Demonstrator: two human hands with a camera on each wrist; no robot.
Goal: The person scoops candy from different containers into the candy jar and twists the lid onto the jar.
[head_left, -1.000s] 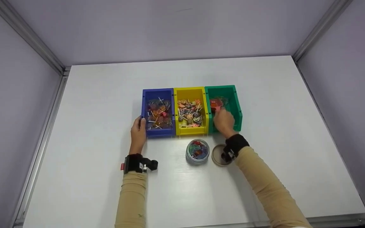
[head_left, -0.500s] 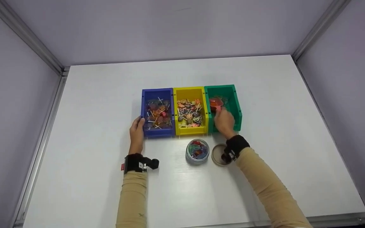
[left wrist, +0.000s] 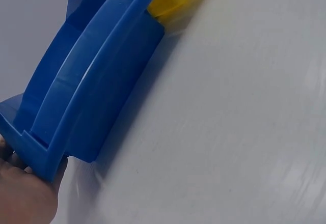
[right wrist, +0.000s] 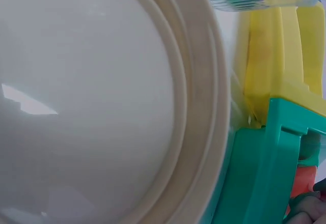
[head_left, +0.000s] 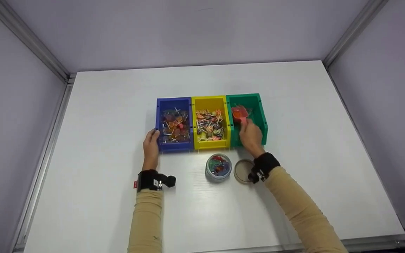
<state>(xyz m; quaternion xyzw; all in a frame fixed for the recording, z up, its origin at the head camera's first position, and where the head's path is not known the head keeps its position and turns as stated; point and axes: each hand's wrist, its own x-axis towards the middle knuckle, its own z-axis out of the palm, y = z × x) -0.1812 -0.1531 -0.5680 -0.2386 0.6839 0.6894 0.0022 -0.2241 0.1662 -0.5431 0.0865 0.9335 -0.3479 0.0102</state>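
My left hand grips the near left corner of the blue bin, thumb and fingers on either side of its wall. My right hand holds a small red scoop by its handle, inside the green bin. The scoop's bowl points away from me and has something orange-red in it. Some clear, greenish pieces lie beside it. In the right wrist view only part of the hand and a bit of red show behind the green bin's wall.
Between the blue and green bins stands a yellow bin of striped lollipops; the blue bin holds lollipops too. In front are an uncovered jar of colourful pieces and a round beige lid, partly under the right wrist camera.
The scoop has risen a little within the green bin and shows more clearly. My right hand and wrist have shifted slightly right. The left hand keeps its grip on the blue bin.
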